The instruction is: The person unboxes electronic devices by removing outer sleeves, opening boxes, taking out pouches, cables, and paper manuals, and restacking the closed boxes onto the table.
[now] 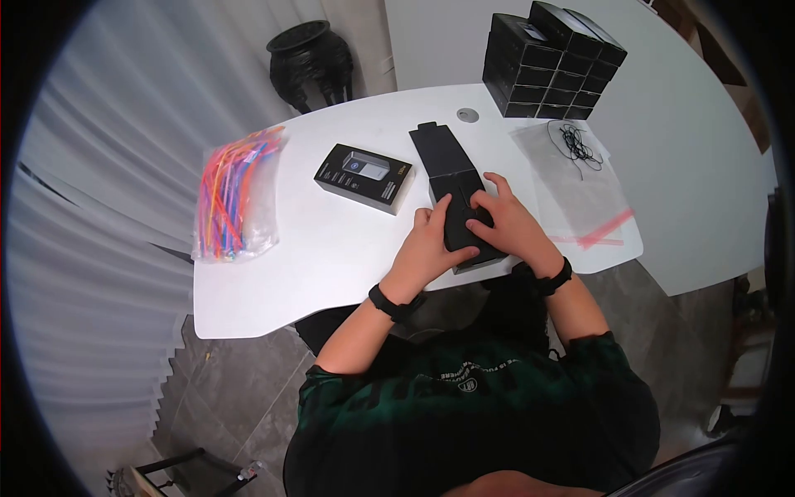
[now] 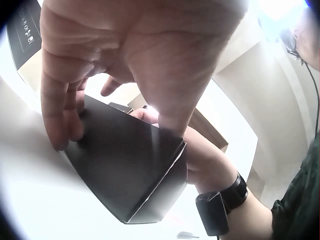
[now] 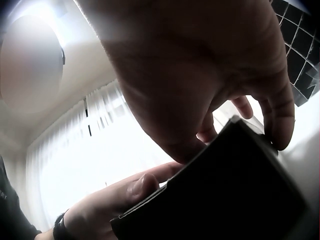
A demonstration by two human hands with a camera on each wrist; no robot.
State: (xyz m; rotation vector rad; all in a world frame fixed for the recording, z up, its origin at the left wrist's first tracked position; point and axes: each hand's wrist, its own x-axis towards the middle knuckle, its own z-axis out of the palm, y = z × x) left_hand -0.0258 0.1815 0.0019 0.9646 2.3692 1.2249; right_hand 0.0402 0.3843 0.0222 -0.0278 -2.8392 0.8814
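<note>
A long black box lies near the table's front edge in the head view, its lid flap folded open away from the body. The left hand grips its left side, thumb across the near end and fingers along the side; the left wrist view shows that hand spanning the box. On the other side, the right hand has its thumb and fingers on the box's top and right edge. In the right wrist view, the right hand arches over the box. What lies inside is hidden.
A printed black box lies left of the hands. Further left is a bag of colourful strips. Stacked black boxes stand at the back right, with a clear bag and a black cord in front.
</note>
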